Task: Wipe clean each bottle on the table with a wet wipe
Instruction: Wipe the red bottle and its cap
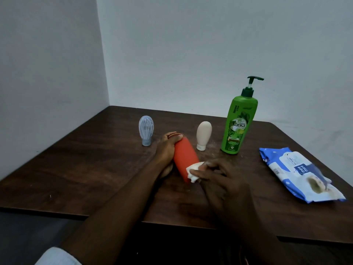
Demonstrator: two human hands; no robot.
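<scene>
My left hand (pixel 166 150) grips a red-orange bottle (pixel 185 157), tilted with its far end raised above the table and its near end toward me. My right hand (pixel 219 175) presses a crumpled white wet wipe (pixel 193 170) against the near end of that bottle. Behind stand a pale blue ribbed bottle (pixel 146 130) at the left, a cream bottle (pixel 203 135) on its white cap in the middle, and a tall green pump bottle (pixel 238 123) at the right, all upright.
A blue and white pack of wet wipes (pixel 298 174) lies at the right of the dark wooden table (pixel 86 169). Pale walls meet in a corner behind the table. The table's near edge runs just under my forearms.
</scene>
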